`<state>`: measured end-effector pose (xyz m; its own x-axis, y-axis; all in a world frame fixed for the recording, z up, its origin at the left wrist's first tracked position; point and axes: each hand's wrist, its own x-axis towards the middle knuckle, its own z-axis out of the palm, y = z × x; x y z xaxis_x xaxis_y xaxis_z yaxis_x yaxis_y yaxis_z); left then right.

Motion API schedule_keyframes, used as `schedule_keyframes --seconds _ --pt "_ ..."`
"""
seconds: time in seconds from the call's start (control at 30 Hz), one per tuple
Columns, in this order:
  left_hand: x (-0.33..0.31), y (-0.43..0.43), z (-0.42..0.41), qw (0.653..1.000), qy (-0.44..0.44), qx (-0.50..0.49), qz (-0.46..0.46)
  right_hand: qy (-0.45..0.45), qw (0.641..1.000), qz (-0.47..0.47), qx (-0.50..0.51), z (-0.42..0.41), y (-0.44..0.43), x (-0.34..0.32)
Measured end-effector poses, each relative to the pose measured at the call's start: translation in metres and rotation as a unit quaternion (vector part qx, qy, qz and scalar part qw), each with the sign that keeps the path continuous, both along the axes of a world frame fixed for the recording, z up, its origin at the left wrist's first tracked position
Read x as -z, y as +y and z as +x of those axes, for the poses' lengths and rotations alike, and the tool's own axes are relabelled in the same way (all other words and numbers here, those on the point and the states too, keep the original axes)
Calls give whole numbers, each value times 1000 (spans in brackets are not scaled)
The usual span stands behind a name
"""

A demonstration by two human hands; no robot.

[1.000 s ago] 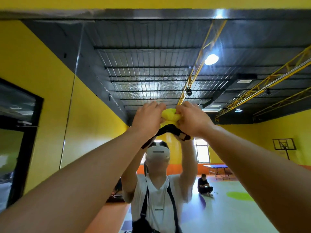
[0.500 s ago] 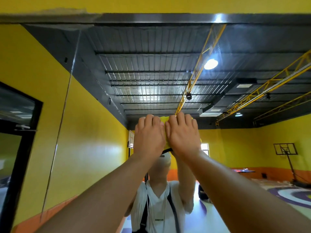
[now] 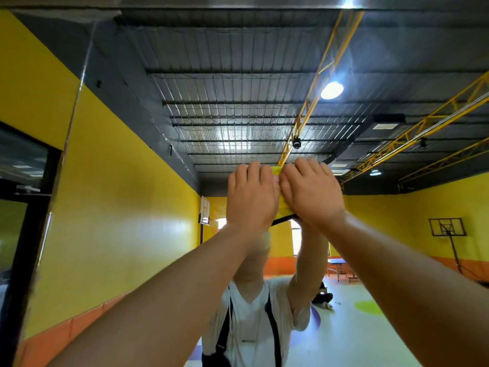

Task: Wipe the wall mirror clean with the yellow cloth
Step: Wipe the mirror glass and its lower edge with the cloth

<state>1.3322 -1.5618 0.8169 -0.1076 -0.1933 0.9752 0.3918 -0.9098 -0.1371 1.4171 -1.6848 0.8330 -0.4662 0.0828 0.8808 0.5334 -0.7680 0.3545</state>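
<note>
The wall mirror [image 3: 238, 102] fills most of the view and reflects the hall and me. Both my arms reach up to it at head height. My left hand [image 3: 251, 197] and my right hand [image 3: 311, 193] lie side by side, fingers pointing up and laid flat over the yellow cloth [image 3: 277, 171], pressing it against the glass. Only a thin strip of the cloth shows between and under the hands; the rest is hidden. My reflected arms meet the hands from behind.
A vertical seam [image 3: 75, 107] runs down the glass at the left. Beyond it stands a black-framed window or door [image 3: 26, 207]. The reflection shows a seated person [image 3: 321, 298], a blue table [image 3: 340, 263] and a basketball hoop [image 3: 447, 227].
A second ago both hands bunched the cloth with curled fingers. They have since flattened over it side by side, and they press it slightly higher on the glass.
</note>
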Motion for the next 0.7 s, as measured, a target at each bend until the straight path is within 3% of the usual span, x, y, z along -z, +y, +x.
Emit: schedule_keyframes --seconds 0.27,0.7 --pt "17 2 2 1000 1 -9 25 19 999 16 -34 -1 1 22" --pt "142 -6 -4 998 67 7 7 80 996 -26 -16 -5 -11 146"
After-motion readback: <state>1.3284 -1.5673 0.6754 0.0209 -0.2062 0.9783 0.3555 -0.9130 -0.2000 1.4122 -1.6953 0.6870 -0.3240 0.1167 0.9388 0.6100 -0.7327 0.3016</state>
